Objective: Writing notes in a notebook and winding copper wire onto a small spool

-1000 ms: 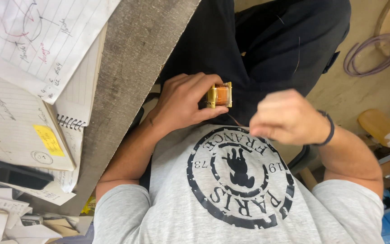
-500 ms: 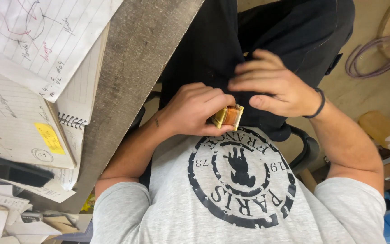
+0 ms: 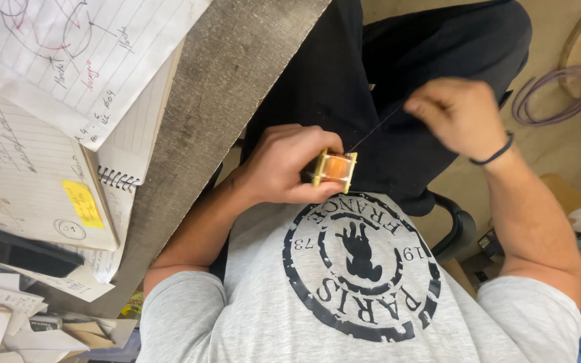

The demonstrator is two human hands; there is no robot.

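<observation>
My left hand (image 3: 284, 165) grips a small coil bobbin (image 3: 336, 169) with yellowish flanges and an orange-copper winding, held just above my grey printed shirt (image 3: 344, 282). A thin dark wire (image 3: 378, 128) runs taut from the bobbin up and to the right. My right hand (image 3: 455, 114), with a black band on its wrist, pinches the far end of that wire over my black trousers (image 3: 371, 60). The two hands are well apart.
A grey table edge (image 3: 216, 101) runs along the left, carrying lined papers, a spiral notebook (image 3: 129, 154) and a yellow sticky note (image 3: 83, 203). A coil of purple cable (image 3: 553, 94) lies on the floor at upper right. A chair edge (image 3: 455, 225) shows under my right arm.
My right hand was over the bobbin half a second ago; it has swung up and right, drawing the wire out taut. The left hand has stayed in my lap with the bobbin.
</observation>
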